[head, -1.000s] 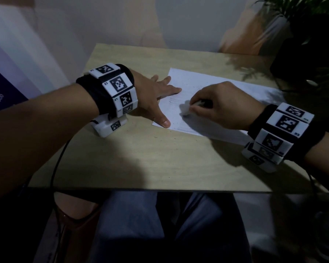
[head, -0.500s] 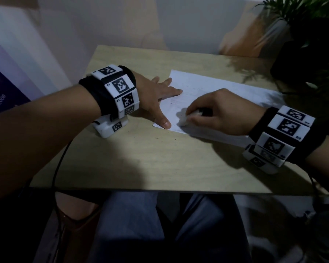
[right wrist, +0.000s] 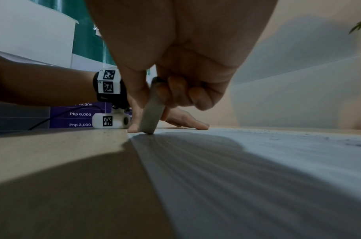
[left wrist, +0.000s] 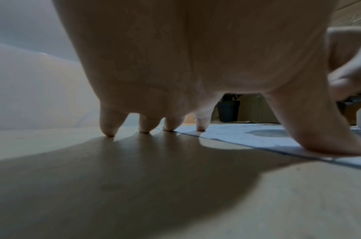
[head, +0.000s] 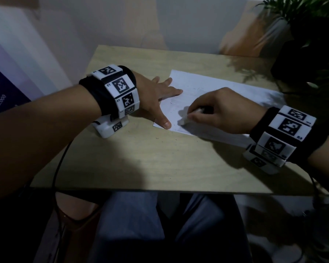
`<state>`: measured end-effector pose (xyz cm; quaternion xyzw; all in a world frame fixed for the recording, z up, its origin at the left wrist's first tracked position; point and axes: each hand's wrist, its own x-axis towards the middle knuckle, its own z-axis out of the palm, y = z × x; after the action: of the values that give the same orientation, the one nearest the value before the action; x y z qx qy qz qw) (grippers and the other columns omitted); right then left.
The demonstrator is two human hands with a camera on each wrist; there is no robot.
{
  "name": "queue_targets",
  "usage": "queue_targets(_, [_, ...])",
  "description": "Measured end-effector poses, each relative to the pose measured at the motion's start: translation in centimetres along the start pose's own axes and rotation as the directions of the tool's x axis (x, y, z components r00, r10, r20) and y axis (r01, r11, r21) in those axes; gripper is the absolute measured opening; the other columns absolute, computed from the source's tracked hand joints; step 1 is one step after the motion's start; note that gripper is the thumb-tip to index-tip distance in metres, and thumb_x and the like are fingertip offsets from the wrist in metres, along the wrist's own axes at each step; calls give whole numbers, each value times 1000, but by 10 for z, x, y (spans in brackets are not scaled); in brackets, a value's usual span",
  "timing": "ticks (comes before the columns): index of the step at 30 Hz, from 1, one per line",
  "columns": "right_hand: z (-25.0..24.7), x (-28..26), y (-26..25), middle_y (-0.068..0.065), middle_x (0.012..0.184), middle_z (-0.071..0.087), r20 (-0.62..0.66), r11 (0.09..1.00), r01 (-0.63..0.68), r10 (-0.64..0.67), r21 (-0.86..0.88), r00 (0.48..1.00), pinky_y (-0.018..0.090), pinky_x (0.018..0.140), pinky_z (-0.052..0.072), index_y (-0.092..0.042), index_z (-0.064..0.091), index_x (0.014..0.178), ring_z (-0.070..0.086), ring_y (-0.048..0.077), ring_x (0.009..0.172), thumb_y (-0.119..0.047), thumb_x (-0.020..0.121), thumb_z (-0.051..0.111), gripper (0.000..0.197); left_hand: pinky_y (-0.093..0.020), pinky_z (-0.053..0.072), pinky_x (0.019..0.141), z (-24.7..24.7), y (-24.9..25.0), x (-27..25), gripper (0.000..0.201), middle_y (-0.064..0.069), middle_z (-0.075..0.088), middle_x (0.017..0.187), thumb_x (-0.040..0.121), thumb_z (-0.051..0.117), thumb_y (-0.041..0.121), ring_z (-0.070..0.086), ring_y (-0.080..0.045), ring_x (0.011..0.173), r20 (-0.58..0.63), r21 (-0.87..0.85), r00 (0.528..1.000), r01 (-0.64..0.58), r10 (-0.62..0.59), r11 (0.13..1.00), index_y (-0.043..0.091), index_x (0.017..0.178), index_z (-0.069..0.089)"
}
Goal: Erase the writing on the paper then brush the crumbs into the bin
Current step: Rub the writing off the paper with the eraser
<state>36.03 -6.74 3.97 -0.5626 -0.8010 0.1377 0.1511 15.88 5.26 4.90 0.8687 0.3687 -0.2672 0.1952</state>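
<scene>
Pinning the sheet down is basically the whole job of the left hand (head: 156, 95) here: it's spread flat, fingers straight, with the thumb and a couple of fingertips on the near-left corner of the paper (head: 226, 88) and the rest on the table (head: 150, 158), holding nothing. My guess is that's so the sheet doesn't slide or crumple while it gets rubbed. The paper itself lies flat toward the back right of the table, its long side running from that pinned corner off to the right and away, slightly angled to the table edge. Faint pencil lines still show on the left part, so I'd say the erasing isn't done. Moving right, the right hand (head: 222, 112) is curled around an eraser (right wrist: 152, 111), pinched between thumb and fingers. The eraser looks like a longish flat block, held nearly upright and leaning a bit, lower end touching the paper just beside the left thumb. Standing it on end probably puts the pressure on a small patch. Tiny dark crumbs (head: 165, 138) sit on the wood near the corner. No bin in view.
</scene>
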Motion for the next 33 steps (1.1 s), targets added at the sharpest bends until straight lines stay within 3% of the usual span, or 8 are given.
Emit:
queue_targets(4, [0, 1, 3, -8, 86, 72, -66, 991, 12, -21, -133, 998, 40, 73, 52, -24, 74, 92, 62, 14, 76, -56, 89, 46, 42, -58, -4, 125, 0, 0, 1, 136, 17, -28, 164, 46, 63, 89, -25, -16, 153, 4, 4, 1000, -4, 4, 1000, 55, 155, -11])
queue_targets(8, [-1, -4, -5, -11, 86, 73, 52, 998, 31, -34, 58, 998, 30, 73, 51, -26, 76, 96, 64, 6, 75, -60, 84, 54, 42, -59, -3, 124, -1, -1, 1, 136, 19, -28, 164, 44, 63, 89, -25, -15, 153, 7, 4, 1000, 4, -5, 1000, 56, 154, -10])
queue_targets(13, [-1, 2, 4, -9, 85, 72, -78, 993, -4, -6, -116, 997, 40, 73, 52, -25, 74, 90, 62, 14, 76, -59, 86, 41, 48, -58, -5, 124, -1, -1, 2, 135, 15, -28, 165, 49, 64, 88, -25, -18, 153, 5, 9, 1000, -2, 2, 1000, 54, 156, -11])
queue_targets(18, [-2, -4, -2, -10, 85, 73, 55, 999, 15, -18, 46, 998, 30, 75, 51, -27, 75, 96, 63, 6, 75, -53, 86, 57, 33, -55, -4, 123, 0, 1, -2, 132, 15, -27, 165, 51, 64, 85, -24, -17, 154, -13, 8, 1000, 4, -4, 1000, 53, 157, -10])
queue_targets(24, [-1, 2, 4, -9, 82, 71, -69, 994, -10, 2, -108, 998, 40, 72, 52, -25, 73, 88, 61, 13, 73, -56, 85, 46, 41, -56, -4, 124, 2, 0, 0, 134, 14, -27, 166, 48, 62, 88, -23, -19, 154, -17, 13, 1000, -10, 10, 1000, 53, 156, -10])
queue_targets(29, [-3, -4, -4, -10, 85, 73, 61, 998, -3, 0, 56, 998, 30, 74, 51, -27, 76, 96, 63, 5, 75, -57, 82, 56, 39, -57, -4, 125, 0, 0, -1, 133, 17, -28, 165, 49, 63, 87, -24, -16, 153, -3, 6, 1000, 4, -4, 1000, 55, 156, -10])
queue_targets(33, [-2, 1, 4, -8, 83, 72, -67, 995, -21, 14, -93, 998, 40, 73, 52, -24, 75, 90, 62, 14, 74, -53, 86, 50, 39, -57, -5, 124, 1, -1, 2, 136, 16, -27, 165, 47, 63, 88, -24, -17, 153, -2, 0, 1000, -8, 8, 1000, 54, 156, -10])
